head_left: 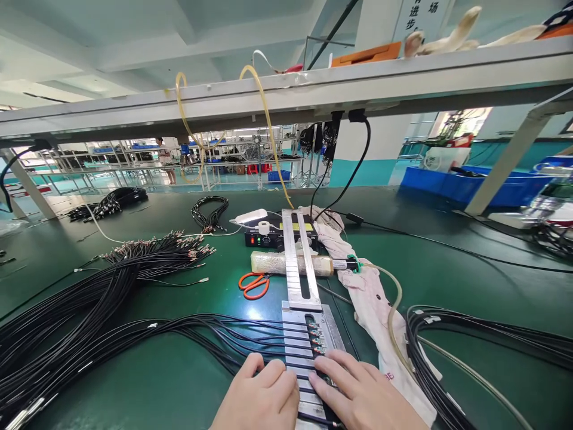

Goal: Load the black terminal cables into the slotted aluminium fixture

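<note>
A long metal jig (301, 280) lies on the green bench, running away from me. Several thin black cables (192, 331) cross its near slotted end, their small connector tips sitting in the grooves. My left hand (259, 397) rests on those cables just left of the jig, its fingers curled and pressed down on them. My right hand (358, 394) lies flat on the jig's near end with fingers spread, fingertips touching the cable ends.
A big bundle of black cables (89, 286) fills the left, more cables (447, 346) coil at the right. Orange scissors (254, 284), a wrapped syringe-like dispenser (290, 263), a black control box (273, 237) and a white cloth (367, 298) lie beyond. A shelf rail (286, 95) runs overhead.
</note>
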`<state>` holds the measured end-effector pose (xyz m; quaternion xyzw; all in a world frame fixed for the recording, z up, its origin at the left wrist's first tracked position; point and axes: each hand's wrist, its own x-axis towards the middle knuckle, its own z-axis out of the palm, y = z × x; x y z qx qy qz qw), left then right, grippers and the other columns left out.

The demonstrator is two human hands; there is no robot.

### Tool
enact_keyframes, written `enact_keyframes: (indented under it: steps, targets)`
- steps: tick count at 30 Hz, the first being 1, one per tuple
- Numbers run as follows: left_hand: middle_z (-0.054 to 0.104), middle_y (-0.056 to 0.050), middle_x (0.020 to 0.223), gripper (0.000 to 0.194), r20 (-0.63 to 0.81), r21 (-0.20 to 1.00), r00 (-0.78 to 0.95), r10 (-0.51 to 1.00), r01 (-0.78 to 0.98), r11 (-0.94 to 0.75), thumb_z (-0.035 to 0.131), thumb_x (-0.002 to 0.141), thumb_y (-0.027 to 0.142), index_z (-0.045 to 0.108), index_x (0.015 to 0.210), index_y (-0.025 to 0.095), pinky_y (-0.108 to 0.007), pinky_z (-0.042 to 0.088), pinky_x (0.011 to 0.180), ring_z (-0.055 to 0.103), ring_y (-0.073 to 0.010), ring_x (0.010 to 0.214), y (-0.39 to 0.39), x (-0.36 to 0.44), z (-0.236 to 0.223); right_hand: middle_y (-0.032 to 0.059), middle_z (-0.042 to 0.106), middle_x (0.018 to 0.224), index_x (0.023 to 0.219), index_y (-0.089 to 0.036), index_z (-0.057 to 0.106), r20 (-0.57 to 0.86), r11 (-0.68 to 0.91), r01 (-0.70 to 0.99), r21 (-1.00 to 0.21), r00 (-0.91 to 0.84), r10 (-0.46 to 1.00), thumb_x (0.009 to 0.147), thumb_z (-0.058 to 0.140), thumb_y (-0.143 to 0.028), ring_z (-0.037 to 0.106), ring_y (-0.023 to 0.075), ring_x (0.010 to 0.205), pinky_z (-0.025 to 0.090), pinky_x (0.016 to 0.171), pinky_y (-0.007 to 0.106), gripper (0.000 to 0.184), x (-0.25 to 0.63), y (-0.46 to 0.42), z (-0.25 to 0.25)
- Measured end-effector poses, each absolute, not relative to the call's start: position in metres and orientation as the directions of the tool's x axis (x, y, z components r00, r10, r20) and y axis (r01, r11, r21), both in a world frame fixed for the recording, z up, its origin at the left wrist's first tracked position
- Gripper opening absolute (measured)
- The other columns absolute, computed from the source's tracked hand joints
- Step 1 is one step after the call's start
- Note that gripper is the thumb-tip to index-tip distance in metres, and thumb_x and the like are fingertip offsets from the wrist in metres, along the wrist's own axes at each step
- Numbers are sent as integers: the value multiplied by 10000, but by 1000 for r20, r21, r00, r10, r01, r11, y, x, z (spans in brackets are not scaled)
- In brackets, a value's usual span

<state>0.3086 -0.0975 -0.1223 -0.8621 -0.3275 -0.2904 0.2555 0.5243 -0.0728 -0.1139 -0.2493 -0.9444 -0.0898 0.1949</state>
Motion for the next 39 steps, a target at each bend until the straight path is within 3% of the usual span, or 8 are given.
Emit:
enact_keyframes:
  steps: [5,10,17,23,29,33,39]
  targets:
    - [589,-1,831,265,683,-239,602,413,719,-653,391,987,172,553,778,168,-334,288,668,483,-161,800,-101,307,-120,107,641,1149,1076,-225,681,396,834,524,-171,-738,546,772,421,-70,614,268,1048,578,780,398,429,533,-66,-118]
    - [512,-8,739,226,665,-218,584,465,748,-627,455,937,136,486,717,173,-319,288,639,433,-171,707,-107,302,-122,115,574,1283,1211,-206,639,346,759,518,-394,-682,645,919,301,-133,555,206,1183,482,996,367,453,545,-69,-106]
    - [552,3,730,186,579,-130,599,553,738,-662,417,853,27,450,766,188,-268,356,584,463,-147,655,-112,293,-105,168,544,1272,1197,-142,619,335,679,499,-538,-613,716,929,275,-181,543,199,1186,449,1022,354,438,543,-76,-95]
    - [550,23,682,201,515,-60,599,613,738,-672,442,748,3,438,734,203,-238,366,537,471,-135,588,-114,289,-96,165,501,1276,1235,-158,588,341,641,533,-552,-558,757,932,268,-175,530,195,1182,446,1019,366,441,546,-75,-89]
    - [546,-1,689,214,495,-43,597,631,742,-669,400,774,-10,444,715,191,-240,373,544,462,-141,600,-110,290,-103,148,516,1266,1229,-181,592,327,651,544,-530,-577,748,929,262,-175,551,196,1160,477,986,359,446,545,-78,-85]
    - [551,-10,710,200,462,-43,622,633,728,-684,396,792,2,469,740,181,-246,382,549,465,-144,615,-108,291,-103,153,542,1254,1173,-169,618,339,689,584,-430,-603,722,896,265,-133,558,202,1160,499,961,347,450,544,-80,-84]
    - [559,-32,724,216,395,-56,633,666,740,-670,372,794,-4,477,732,175,-267,392,559,454,-158,625,-108,295,-103,140,596,1195,1156,-171,626,490,814,524,-253,-656,574,850,290,-47,596,204,1091,538,882,301,470,543,-80,-100]
